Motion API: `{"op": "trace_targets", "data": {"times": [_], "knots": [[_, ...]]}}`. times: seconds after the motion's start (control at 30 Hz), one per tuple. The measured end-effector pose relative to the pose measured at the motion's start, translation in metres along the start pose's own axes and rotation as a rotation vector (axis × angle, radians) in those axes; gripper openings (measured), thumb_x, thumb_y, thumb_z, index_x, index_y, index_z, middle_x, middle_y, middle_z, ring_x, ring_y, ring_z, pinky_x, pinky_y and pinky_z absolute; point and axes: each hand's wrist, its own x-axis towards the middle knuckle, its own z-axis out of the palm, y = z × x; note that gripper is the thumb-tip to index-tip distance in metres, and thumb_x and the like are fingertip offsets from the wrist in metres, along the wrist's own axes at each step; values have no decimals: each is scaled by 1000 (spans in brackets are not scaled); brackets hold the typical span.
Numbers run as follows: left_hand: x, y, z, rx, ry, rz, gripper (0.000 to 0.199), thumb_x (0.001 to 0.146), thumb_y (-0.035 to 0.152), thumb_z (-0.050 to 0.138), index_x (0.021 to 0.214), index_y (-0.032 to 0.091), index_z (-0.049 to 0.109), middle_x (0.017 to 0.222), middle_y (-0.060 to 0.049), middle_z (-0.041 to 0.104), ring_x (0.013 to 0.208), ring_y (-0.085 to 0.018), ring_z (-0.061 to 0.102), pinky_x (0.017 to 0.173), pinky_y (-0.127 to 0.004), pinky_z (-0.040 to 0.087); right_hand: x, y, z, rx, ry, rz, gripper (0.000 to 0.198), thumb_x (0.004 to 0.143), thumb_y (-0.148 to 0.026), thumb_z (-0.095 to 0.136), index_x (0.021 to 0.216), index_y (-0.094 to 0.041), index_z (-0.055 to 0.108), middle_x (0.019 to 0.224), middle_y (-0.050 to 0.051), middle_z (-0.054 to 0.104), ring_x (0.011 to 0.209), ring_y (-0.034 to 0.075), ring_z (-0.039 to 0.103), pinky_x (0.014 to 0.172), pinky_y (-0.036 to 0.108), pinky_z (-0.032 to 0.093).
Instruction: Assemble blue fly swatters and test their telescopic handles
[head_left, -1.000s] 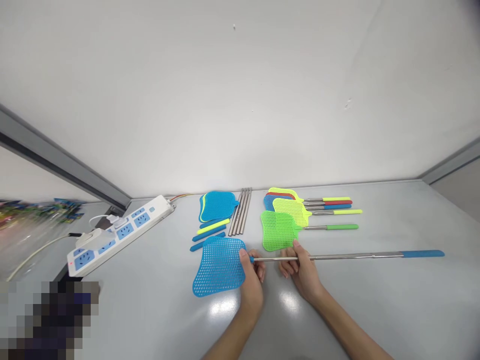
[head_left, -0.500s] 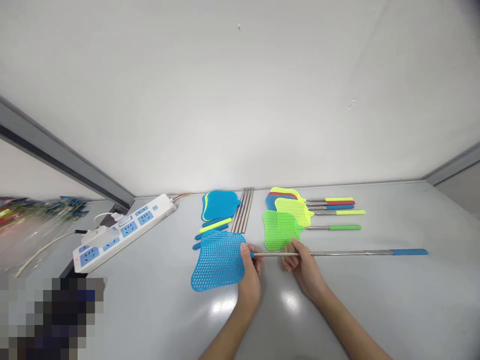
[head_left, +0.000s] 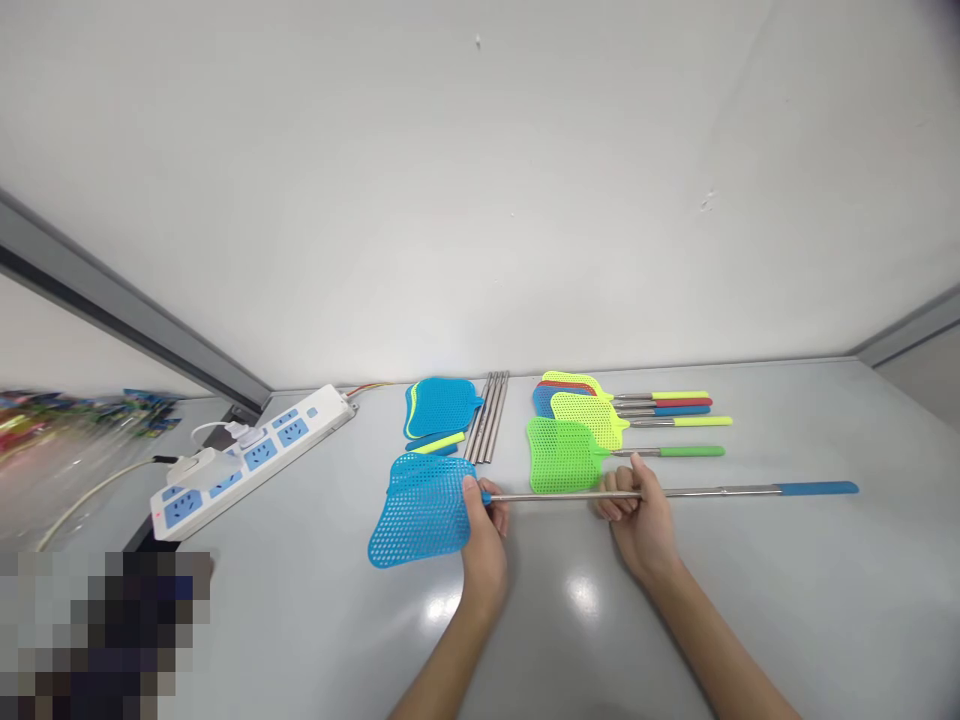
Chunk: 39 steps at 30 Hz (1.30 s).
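Observation:
A blue fly swatter [head_left: 424, 510] with a long extended metal rod and a blue grip lies across both hands, its perforated head to the left. My left hand [head_left: 486, 520] is closed on it where the head meets the rod, thumb over the head's edge. Farther along, my right hand [head_left: 637, 510] pinches the metal rod. Just beyond the rod lies a green fly swatter [head_left: 566, 455], with a yellow fly swatter [head_left: 585, 418] and several more in blue, red and yellow behind it.
Toward the back are a stack of loose swatter heads [head_left: 442, 408], several metal rods [head_left: 491, 420] and loose yellow and blue grips [head_left: 439, 443]. A white power strip [head_left: 255, 465] with plugs stands at left, near plastic-wrapped items [head_left: 82, 440]. A wall [head_left: 510, 200] closes the back.
My right hand has slid to the right along the rod. My left hand and the swatter's head have shifted slightly left and away from me.

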Motion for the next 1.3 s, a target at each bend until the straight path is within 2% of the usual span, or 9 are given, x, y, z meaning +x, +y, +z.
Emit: {"op": "trace_targets", "data": {"times": [0.37,0.63,0.97,1.13,1.23,1.3], "knots": [[4,-1,-2,85,-60,-50,38,76,50,43,57,17,43,38,8,30,34,-5,24,35,-17,21,-1,0,-2,-5,48,30,41,79,-32,46,48,-19,23,48,-6,16,40,8,23,43,26,21],[-6,-5,0,-37,-20,-67,41,74,53,43,54,17,39,39,7,32,34,-4,27,35,-17,22,-3,4,3,32,65,0,43,80,-34,44,46,-18,23,45,-6,17,39,8,22,42,26,18],[-11,-5,0,-52,-52,-131,46,72,59,41,52,17,39,33,7,32,30,-5,27,32,-18,21,-9,12,1,124,16,-8,43,81,-34,40,46,-18,22,44,-5,16,39,9,23,41,25,18],[-24,-13,3,-21,-39,-195,50,67,65,42,53,17,40,34,7,34,31,-5,27,33,-17,19,-17,29,7,126,-21,-2,42,81,-31,42,45,-17,26,44,-6,16,40,8,21,39,24,17],[-31,-18,5,-14,-106,-268,54,64,70,39,51,17,38,32,6,33,29,-5,26,32,-18,17,-22,43,11,104,-130,89,42,81,-35,42,45,-18,29,43,-6,20,38,8,21,37,23,16],[-32,-19,6,-17,-156,-274,54,66,69,38,50,17,38,33,6,34,30,-5,27,33,-18,18,-23,47,12,85,-144,103,42,81,-35,43,45,-18,30,44,-6,20,38,8,21,37,23,16]]}}
